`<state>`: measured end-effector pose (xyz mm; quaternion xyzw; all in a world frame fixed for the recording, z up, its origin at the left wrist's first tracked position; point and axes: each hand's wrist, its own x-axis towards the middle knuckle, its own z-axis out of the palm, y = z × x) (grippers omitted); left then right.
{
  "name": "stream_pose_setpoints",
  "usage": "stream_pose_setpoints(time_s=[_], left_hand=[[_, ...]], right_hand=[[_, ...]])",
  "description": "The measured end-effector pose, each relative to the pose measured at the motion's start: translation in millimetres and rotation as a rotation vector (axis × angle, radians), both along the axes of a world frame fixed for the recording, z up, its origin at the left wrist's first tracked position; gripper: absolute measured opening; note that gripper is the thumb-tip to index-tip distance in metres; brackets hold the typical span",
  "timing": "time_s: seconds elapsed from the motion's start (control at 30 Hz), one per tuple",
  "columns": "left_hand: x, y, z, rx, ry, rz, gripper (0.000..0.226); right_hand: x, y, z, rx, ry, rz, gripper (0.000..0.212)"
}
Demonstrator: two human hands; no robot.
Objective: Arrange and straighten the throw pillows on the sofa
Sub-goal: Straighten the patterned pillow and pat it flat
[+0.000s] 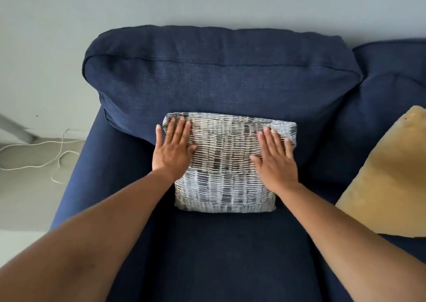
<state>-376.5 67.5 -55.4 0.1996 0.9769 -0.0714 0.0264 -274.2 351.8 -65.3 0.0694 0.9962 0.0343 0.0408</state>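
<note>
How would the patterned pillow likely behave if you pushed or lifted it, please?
The patterned pillow probably gives softly: its top corners look rounded under the left hand and right hand. It likely lifts easily and sags. Leaning on the back cushion, it might slump rather than roll.

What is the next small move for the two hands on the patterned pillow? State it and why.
Probably smooth outward once, then lift off. Both the left hand and right hand lie flat and open on the patterned pillow, which already leans centred against the back cushion; the yellow pillow is untouched.
</note>
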Motion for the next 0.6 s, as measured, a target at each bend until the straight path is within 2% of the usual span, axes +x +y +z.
stream_pose_setpoints(time_s=[0.07, 0.13, 0.2, 0.27, 0.3, 0.37, 0.47, 0.53, 0.6], left_hand=[[-9.2, -14.7, 2.0, 0.043, 0.028, 0.073, 0.065], [-3.5, -14.1, 8.2, 0.147, 0.097, 0.064, 0.065], [14.0, -0.7, 13.8, 0.235, 0.13, -0.068, 0.068], [33.5, 13.0, 8.6, 0.14, 0.102, -0.248, 0.071], [38.2, 16.3, 4.0, 0.077, 0.078, -0.285, 0.072], [31.3, 14.9, -1.4, 0.027, 0.025, -0.22, 0.074], [5.8, -1.9, 2.0, 0.05, 0.0, -0.019, 0.073], [-7.7, -13.1, 9.3, 0.013, -0.011, 0.004, 0.072], [-13.6, -19.7, 15.8, -0.032, -0.005, -0.006, 0.072]], right_hand=[[2.5, 29.3, -0.1, -0.033, 0.007, -0.174, 0.069], [6.6, 33.8, 3.7, -0.061, 0.065, -0.221, 0.069], [11.6, 16.0, 8.5, -0.05, 0.131, -0.123, 0.07], [17.4, -9.6, 6.9, -0.037, 0.152, 0.078, 0.071], [18.7, -19.7, 4.8, -0.025, 0.143, 0.17, 0.071], [12.8, -25.1, 3.1, 0.0, 0.105, 0.238, 0.07], [-8.8, 3.2, 6.2, -0.03, 0.073, 0.006, 0.069], [-18.1, 29.4, 12.6, -0.029, 0.04, -0.15, 0.073], [-18.9, 41.4, 18.2, -0.011, 0.017, -0.187, 0.076]])
